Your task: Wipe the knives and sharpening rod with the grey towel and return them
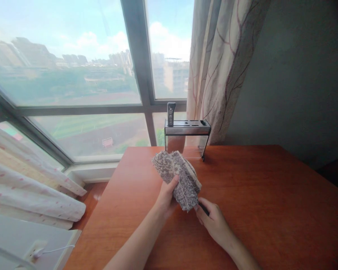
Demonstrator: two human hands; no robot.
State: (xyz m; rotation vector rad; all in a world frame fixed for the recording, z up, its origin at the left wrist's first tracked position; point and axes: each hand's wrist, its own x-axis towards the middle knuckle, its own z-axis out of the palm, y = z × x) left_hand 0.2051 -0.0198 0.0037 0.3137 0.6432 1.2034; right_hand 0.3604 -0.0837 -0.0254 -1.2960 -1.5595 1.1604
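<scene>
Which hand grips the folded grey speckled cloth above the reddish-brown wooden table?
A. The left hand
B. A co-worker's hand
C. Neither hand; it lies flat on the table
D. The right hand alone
A: the left hand wraps its thumb around the folded grey speckled cloth, raised over the reddish-brown wooden table, while the right hand sits just below the cloth, pinching something dark and thin that is mostly hidden.

A big brown wooden table (270, 195) is standing by the window. Its top is smooth and shining a little in the daylight. A clear knife holder (187, 137) with a metal top is sitting on the table at the far edge. One knife handle (171, 113) is sticking up out of the holder.
</scene>
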